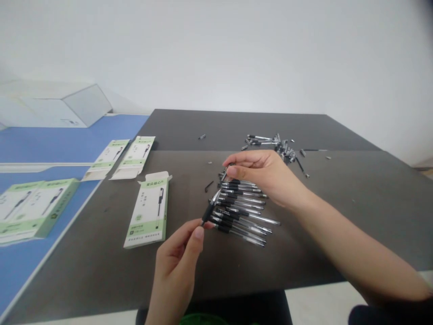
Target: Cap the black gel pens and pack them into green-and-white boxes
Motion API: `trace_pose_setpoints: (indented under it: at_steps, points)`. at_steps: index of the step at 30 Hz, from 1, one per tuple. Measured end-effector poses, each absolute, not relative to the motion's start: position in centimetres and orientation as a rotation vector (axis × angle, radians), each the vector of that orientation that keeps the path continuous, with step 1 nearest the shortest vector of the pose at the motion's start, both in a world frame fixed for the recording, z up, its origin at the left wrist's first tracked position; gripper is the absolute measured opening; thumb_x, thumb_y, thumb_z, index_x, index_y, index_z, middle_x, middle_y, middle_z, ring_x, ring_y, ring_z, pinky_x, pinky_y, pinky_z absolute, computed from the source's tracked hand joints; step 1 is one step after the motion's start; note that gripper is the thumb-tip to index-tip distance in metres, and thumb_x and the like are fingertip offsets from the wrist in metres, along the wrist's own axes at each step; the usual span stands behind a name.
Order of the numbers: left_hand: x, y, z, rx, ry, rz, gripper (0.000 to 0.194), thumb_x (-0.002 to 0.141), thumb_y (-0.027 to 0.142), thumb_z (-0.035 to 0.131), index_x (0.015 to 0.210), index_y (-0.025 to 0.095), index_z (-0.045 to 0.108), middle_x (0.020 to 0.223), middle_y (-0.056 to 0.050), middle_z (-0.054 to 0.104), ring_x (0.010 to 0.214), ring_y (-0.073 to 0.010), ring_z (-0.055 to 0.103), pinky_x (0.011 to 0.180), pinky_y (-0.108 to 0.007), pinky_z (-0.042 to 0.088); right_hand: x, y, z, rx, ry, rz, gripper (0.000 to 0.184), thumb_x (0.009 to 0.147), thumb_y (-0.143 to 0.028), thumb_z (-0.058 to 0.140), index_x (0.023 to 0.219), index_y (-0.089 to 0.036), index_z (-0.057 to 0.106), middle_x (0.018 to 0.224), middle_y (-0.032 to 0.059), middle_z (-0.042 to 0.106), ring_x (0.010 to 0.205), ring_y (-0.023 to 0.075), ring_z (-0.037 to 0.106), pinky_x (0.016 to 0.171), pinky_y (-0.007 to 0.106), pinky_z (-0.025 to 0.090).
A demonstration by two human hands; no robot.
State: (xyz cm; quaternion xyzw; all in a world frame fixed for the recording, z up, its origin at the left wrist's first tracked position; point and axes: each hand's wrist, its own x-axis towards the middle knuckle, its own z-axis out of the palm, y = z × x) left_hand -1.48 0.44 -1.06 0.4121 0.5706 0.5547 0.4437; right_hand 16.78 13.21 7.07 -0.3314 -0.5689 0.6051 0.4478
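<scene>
"Over the dark table [304, 266], where was the pen [208, 212]?"

"Between the two hands, tilted, its tip pointing towards one o'clock. Take it as the centre of the dial."

"And the left hand [181, 257]?"

"At seven o'clock, thumb and fingers closed on the pen's lower part, just below the black grip."

"The right hand [255, 171]?"

"At two o'clock, thumb and fingertips pinched on a small piece [224, 174] near the tip. It was blurred, so I couldn't tell whether it belonged to the pen."

"What lay at three?"

"A row of pens [243, 211], side by side, grips towards the left hand. Beyond the right hand, at two o'clock, was a heap of caps [287, 152], with more pens against it. One loose cap [202, 136] lay near twelve."

"Nine o'clock?"

"An upright-printed box [149, 212], lying flat, its far flap open. Farther out, two boxes [34, 210] touched on a blue surface [20, 280]. Two others [135, 158] lay at ten, with a white carton [34, 106] well beyond them."
</scene>
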Motion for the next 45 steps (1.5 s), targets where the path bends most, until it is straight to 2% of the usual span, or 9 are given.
trace_pose_setpoints:
  at_steps: [7,14,19,24,28,32,37,41,45]
  points:
    - [-1.0,0.0,-0.3,1.03,1.433,1.367,0.042,0.082,0.055,0.076,0.092,0.015,0.083,0.054,0.0,0.056,0.053,-0.0142,0.045,0.05,-0.027,0.038,17.7,11.1,7.6,-0.899,-1.598,1.23,0.019,0.073,-0.033,0.089,0.085,-0.02,0.083,0.075,0.001,0.077,0.063,0.0147,0.066,0.057,0.027,0.052]
    - [-0.2,-0.3,-0.2,1.029,1.436,1.379,0.039,0.084,0.054,0.075,0.091,0.017,0.083,0.056,-0.001,0.059,0.061,-0.018,0.055,0.055,-0.028,0.045,17.6,9.7,7.0,-0.937,-1.766,1.081,0.008,0.078,-0.028,0.085,0.083,-0.022,0.083,0.077,0.0015,0.078,0.074,0.0195,0.071,0.069,0.032,0.055]
    - [0.0,-0.5,-0.2,1.053,1.493,1.357,0.031,0.085,0.048,0.074,0.094,0.02,0.085,0.052,0.001,0.052,0.062,-0.0193,0.056,0.054,-0.027,0.041,17.3,8.7,6.0,-0.928,-1.682,1.145,0.005,0.079,-0.026,0.084,0.081,-0.022,0.082,0.075,0.0,0.077,0.071,0.018,0.07,0.066,0.029,0.054]
    - [0.2,-1.0,-0.3,1.08,1.549,1.338,0.024,0.085,0.041,0.072,0.089,0.021,0.084,0.062,-0.001,0.063,0.062,-0.0193,0.057,0.059,-0.029,0.044,17.8,8.0,5.2,-0.914,-1.69,1.172,0.006,0.083,-0.025,0.081,0.078,-0.022,0.079,0.075,-0.0012,0.076,0.075,0.0165,0.07,0.071,0.027,0.054]
    - [0.9,-1.0,0.0,1.071,1.491,1.357,0.021,0.086,0.04,0.072,0.084,0.022,0.083,0.056,0.002,0.053,0.064,-0.0196,0.058,0.07,-0.031,0.049,17.8,7.1,3.8,-0.835,-1.609,1.384,0.012,0.086,-0.03,0.08,0.091,-0.021,0.076,0.086,0.0013,0.078,0.081,0.0163,0.072,0.076,0.028,0.056]
    - [1.9,0.0,0.2,1.215,1.276,1.218,0.037,0.097,0.047,0.058,0.109,0.02,0.081,0.061,0.0,0.056,0.061,-0.019,0.057,0.065,-0.03,0.051,17.8,5.9,2.5,-0.729,-1.543,1.616,0.022,0.098,-0.041,0.066,0.098,-0.019,0.07,0.084,0.0027,0.076,0.074,0.0147,0.071,0.072,0.028,0.058]
    - [1.8,0.5,-1.0,1.51,1.2,1.138,0.04,0.106,0.039,0.044,0.136,0.023,0.065,0.123,-0.01,0.066,0.122,-0.0234,0.06,0.106,-0.036,0.047,21.0,7.8,3.7,-0.954,-1.574,1.167,0.038,0.105,-0.048,0.049,0.088,-0.019,0.065,0.08,0.003,0.07,0.071,0.0157,0.067,0.072,0.03,0.055]
    - [0.5,1.0,-2.4,1.684,1.432,1.089,0.035,0.104,0.032,0.044,0.13,0.017,0.063,0.127,-0.014,0.059,0.119,-0.0262,0.058,0.105,-0.044,0.048,23.0,11.4,3.5,-1.268,-2.062,0.657,0.038,0.106,-0.038,0.049,0.074,-0.019,0.057,0.063,-0.0021,0.053,0.058,0.0135,0.051,0.058,0.026,0.041]
    - [-0.2,1.9,-3.2,1.957,1.579,0.966,0.034,0.101,0.025,0.046,0.128,0.011,0.061,0.124,-0.018,0.056,0.116,-0.0307,0.057,0.104,-0.054,0.048,22.1,12.8,0.3,-1.262,-2.537,0.363,0.017,0.1,-0.025,0.06,0.093,-0.016,0.071,0.086,0.0064,0.068,0.081,0.0204,0.062,0.074,0.032,0.046]
